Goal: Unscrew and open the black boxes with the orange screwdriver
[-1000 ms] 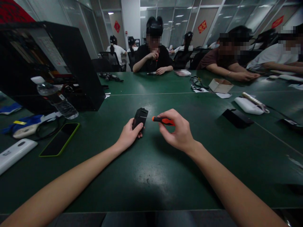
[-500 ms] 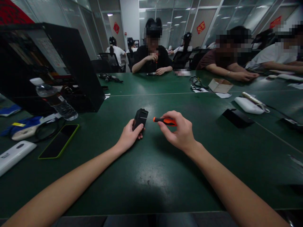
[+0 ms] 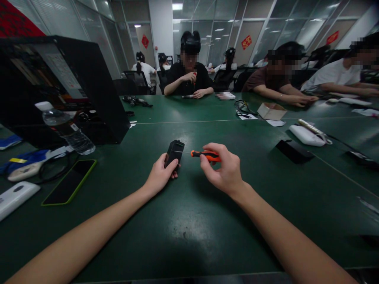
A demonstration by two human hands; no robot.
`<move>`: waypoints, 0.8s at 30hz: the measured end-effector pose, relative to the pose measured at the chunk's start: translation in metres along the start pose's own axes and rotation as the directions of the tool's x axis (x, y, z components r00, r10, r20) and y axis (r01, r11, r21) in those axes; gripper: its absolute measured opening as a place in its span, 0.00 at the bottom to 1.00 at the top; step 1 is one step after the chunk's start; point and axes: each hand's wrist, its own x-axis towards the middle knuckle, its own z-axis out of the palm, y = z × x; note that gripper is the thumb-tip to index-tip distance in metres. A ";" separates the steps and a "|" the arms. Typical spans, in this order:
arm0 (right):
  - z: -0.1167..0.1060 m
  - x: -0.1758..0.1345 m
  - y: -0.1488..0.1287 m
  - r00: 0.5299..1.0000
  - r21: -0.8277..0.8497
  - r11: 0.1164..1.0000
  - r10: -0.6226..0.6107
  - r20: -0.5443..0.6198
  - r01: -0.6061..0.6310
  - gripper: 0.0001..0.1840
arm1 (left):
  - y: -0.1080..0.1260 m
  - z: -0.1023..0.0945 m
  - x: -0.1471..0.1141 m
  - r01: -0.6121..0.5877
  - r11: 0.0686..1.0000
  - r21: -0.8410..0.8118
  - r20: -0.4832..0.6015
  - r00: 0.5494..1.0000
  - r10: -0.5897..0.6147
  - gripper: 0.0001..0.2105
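Note:
My left hand [image 3: 162,170] grips a small black box-shaped device [image 3: 175,151], tilted above the green table. Its exact kind does not show. My right hand [image 3: 223,167] holds a screwdriver [image 3: 211,155] by its orange and black handle, thumb and fingers closed around it. The thin metal shaft points left, and its tip is at the face of the black device; whether it sits in a screw is too small to tell. My left thumb lies on the near part of the device, and the other fingers wrap underneath, partly hidden.
A black computer case [image 3: 109,98] stands at the left, with a plastic bottle [image 3: 66,128] before it. A green-edged phone [image 3: 69,182] lies left of my arm. To the right are a black box [image 3: 294,151], a white device [image 3: 306,136] and an open carton [image 3: 271,111]. Several people sit beyond.
The whole view has shifted slightly, so the table appears a little lower. The screwdriver handle has turned a little in my right fingers; its tip stays at the device.

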 end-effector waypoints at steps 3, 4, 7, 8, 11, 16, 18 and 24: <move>0.000 0.000 0.001 1.000 0.006 1.000 0.020 0.015 -0.020 0.10 | -0.001 0.000 0.000 0.004 1.000 -0.015 -0.001 1.000 -0.004 0.18; 0.000 0.000 0.002 0.999 0.007 0.999 0.036 0.028 -0.036 0.09 | -0.002 0.000 0.000 0.006 1.000 -0.025 -0.009 1.000 -0.006 0.18; 0.002 -0.003 0.003 0.994 0.002 0.997 0.076 0.083 -0.076 0.06 | -0.004 0.000 0.000 0.005 1.000 -0.021 -0.051 0.999 -0.006 0.20; 0.003 -0.004 0.004 0.991 -0.004 0.997 0.074 0.108 -0.074 0.05 | -0.004 0.001 0.000 -0.008 1.000 0.000 -0.063 0.998 0.008 0.20; 0.007 -0.011 0.005 0.980 -0.020 0.999 0.037 0.196 -0.033 0.08 | -0.002 0.002 -0.002 -0.116 0.988 0.102 -0.028 0.992 0.119 0.19; 0.015 -0.019 0.008 0.967 0.042 0.997 0.054 0.250 -0.066 0.11 | 0.003 0.003 -0.006 -0.217 0.961 0.174 0.121 0.973 0.198 0.18; 0.018 -0.021 0.011 0.964 0.072 0.990 0.099 0.246 -0.121 0.10 | 0.004 0.003 -0.007 -0.229 0.940 0.252 0.164 0.968 0.192 0.18; 0.024 -0.024 0.020 0.952 0.105 0.972 0.178 0.248 -0.209 0.10 | 0.004 0.000 -0.006 -0.280 0.870 0.406 0.185 0.957 0.222 0.18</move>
